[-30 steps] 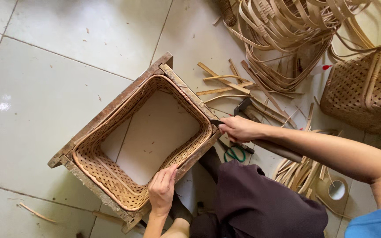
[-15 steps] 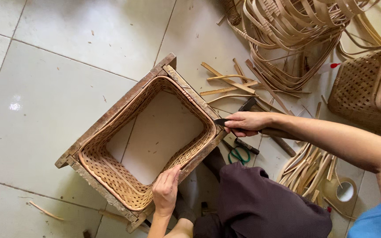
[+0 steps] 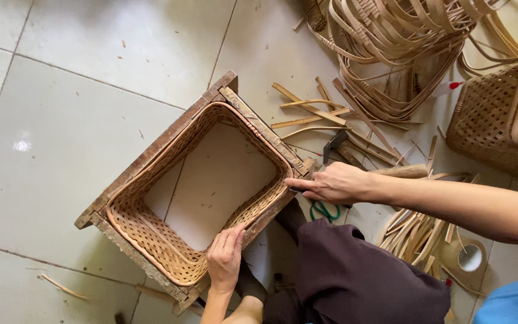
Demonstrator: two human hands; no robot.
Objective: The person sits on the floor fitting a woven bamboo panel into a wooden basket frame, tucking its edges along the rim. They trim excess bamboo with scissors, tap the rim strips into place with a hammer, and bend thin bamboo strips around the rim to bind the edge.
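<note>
Hands have shifted along the square bottomless woven rattan basket in its brown wooden frame [image 3: 151, 180], which sits on the pale tiled floor [image 3: 61, 78]. Over the last second the right hand [image 3: 331, 183] moved from beyond the frame's right corner onto the near-right rim, fingers pressed flat there over a dark tool I cannot identify; how firmly it grips is unclear. The left hand [image 3: 225, 257] stays curled over the near rim, steadying it. Work seems to have returned to the rim. Green-handled scissors [image 3: 324, 211], 1 hammer [image 3: 337, 144] and loose tan rattan strips [image 3: 391, 48] lie beyond.
</note>
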